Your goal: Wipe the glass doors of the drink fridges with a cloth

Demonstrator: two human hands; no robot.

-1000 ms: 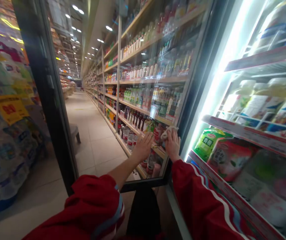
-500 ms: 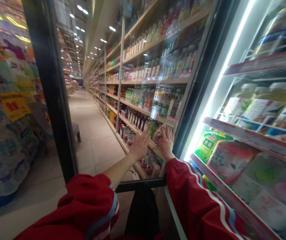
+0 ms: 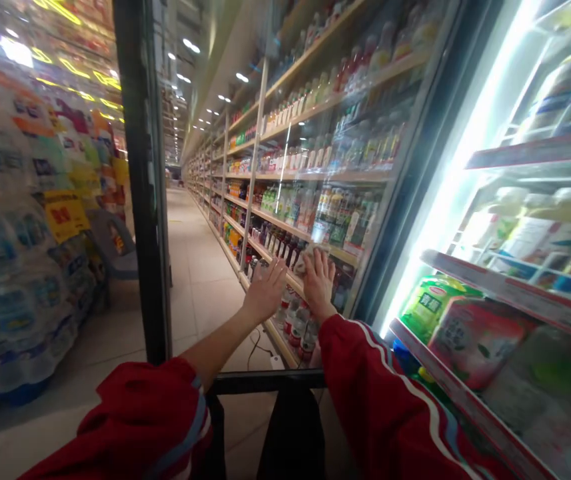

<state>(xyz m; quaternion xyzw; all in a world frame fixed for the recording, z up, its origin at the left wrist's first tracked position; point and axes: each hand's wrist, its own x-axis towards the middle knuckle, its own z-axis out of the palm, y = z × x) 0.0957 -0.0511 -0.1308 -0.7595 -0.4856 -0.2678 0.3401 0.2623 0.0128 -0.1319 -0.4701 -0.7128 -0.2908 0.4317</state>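
Observation:
A glass cooler door (image 3: pixel 205 293) with a dark frame stands open in front of me. My left hand (image 3: pixel 266 288) lies flat against the pane, fingers extended and apart, with nothing in it. To its right, my right hand (image 3: pixel 319 280) presses a crumpled, light greyish cloth (image 3: pixel 306 257) onto the glass. Most of that cloth is hidden behind the fingers, and its edge shows at the upper left of them. Both forearms reach up from red sleeves with white and blue stripes.
On the right is the lit cooler, its shelves (image 3: pixel 505 287) holding bottles and a green pouch (image 3: pixel 430 300). Shelves of drinks (image 3: pixel 295 230) line the aisle beyond the glass. Packs of bottled water (image 3: pixel 10 280) and a grey stool (image 3: pixel 112 247) are at left. A power strip (image 3: pixel 277 362) lies low.
Both hands have moved left across the pane, the right one carrying the cloth along. My view has swung a little left, so the door and cooler appear farther right.

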